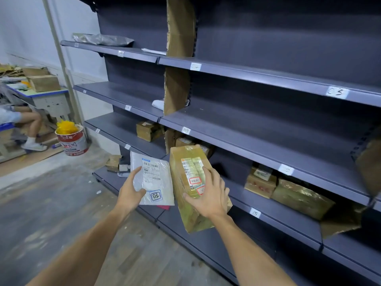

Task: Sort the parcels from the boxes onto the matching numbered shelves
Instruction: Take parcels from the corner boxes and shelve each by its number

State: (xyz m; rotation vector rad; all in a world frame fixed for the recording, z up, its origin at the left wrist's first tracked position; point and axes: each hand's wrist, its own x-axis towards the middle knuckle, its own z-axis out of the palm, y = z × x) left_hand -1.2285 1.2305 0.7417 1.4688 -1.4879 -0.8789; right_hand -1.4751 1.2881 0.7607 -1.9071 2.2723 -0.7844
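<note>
Now both hands are raised in front of the dark shelving (pixel 268 124), each holding a parcel. The left hand (pixel 128 193) pinches a flat white mailer (pixel 158 174) by its left edge: thumb and one finger lie spread on its top face, while the other fingers are hidden beneath. A printed label and a handwritten "03" in a blue frame face up. Just beside it, the right hand (pixel 210 195) grips a taped brown box (pixel 183 176), tilted with its labelled face up. Its fingers (pixel 205 170) are spread wide over that face and curl round the right side. The number on its red-framed sticker is covered by the hand.

Paper tags mark the shelf edges: 03 (pixel 337 92) on the upper right, 04 (pixel 195 66) to its left, 09 (pixel 186 130) lower down and 15 (pixel 255 213) below that. More brown parcels (pixel 288 190) lie on the shelf above tag 15. Cardboard dividers (pixel 177 89) stand upright between bays. Far left, a bucket (pixel 72 143) sits on the floor near a seated person (pixel 22 120).
</note>
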